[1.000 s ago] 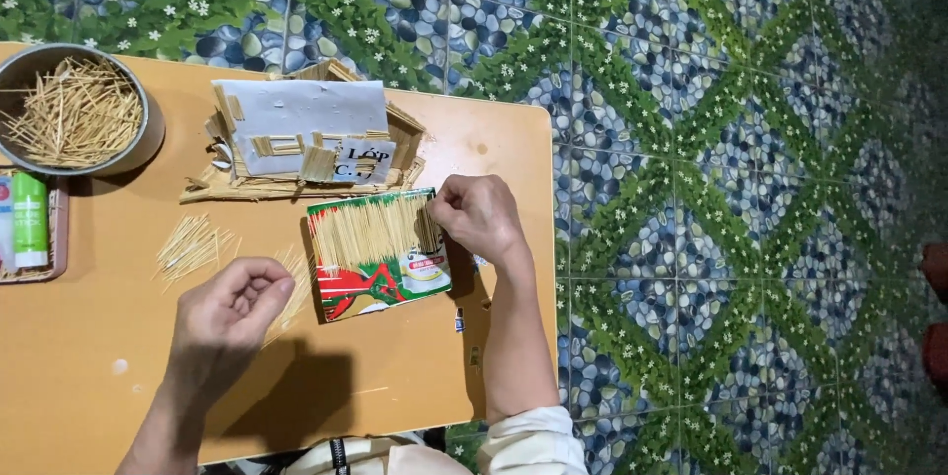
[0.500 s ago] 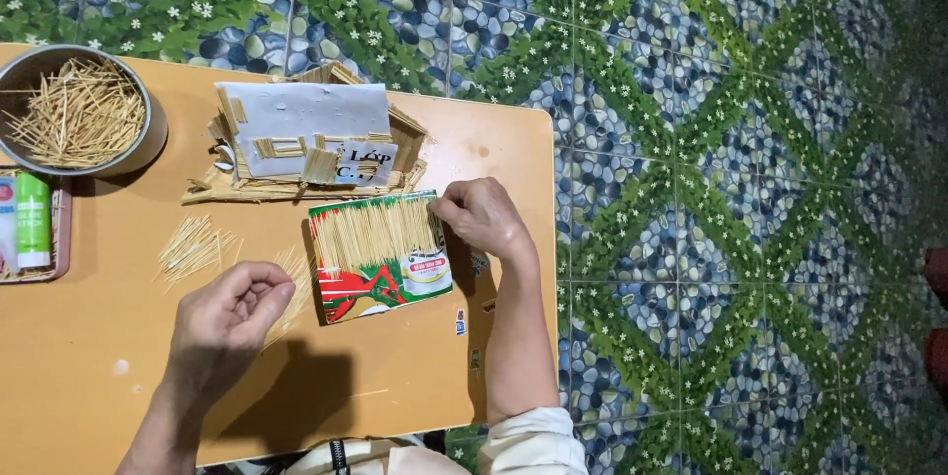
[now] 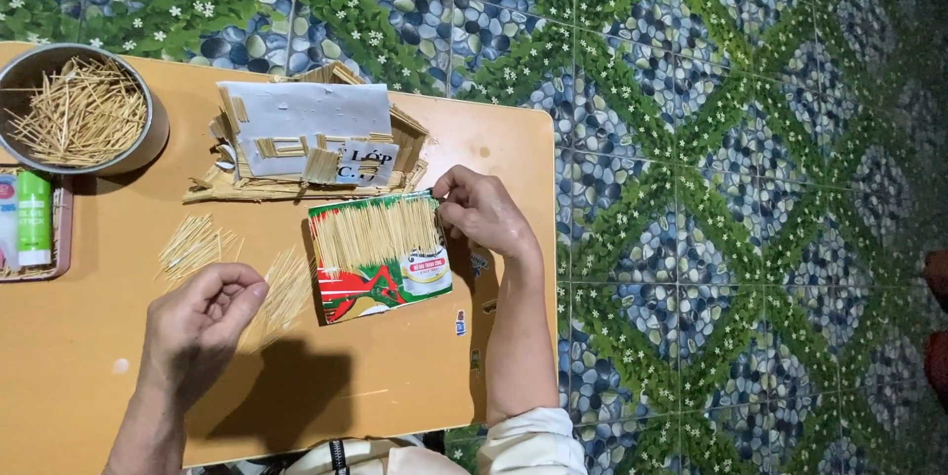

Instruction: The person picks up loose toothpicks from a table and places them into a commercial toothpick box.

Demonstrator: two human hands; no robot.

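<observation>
Two hands are over the orange table (image 3: pixel 89 376) as I watch: my right hand (image 3: pixel 486 216) pinches the top right corner of the red-and-green printed card (image 3: pixel 380 256), whose upper half is lined with upright toothpicks (image 3: pixel 375 233). My left hand (image 3: pixel 200 322) hovers with fingers curled loosely inward, thumb meeting the fingertips; whether a stick sits between them I cannot tell. Just beyond those fingertips lie loose toothpick piles (image 3: pixel 197 243), farther off a metal bowl (image 3: pixel 148 134) of sticks.
</observation>
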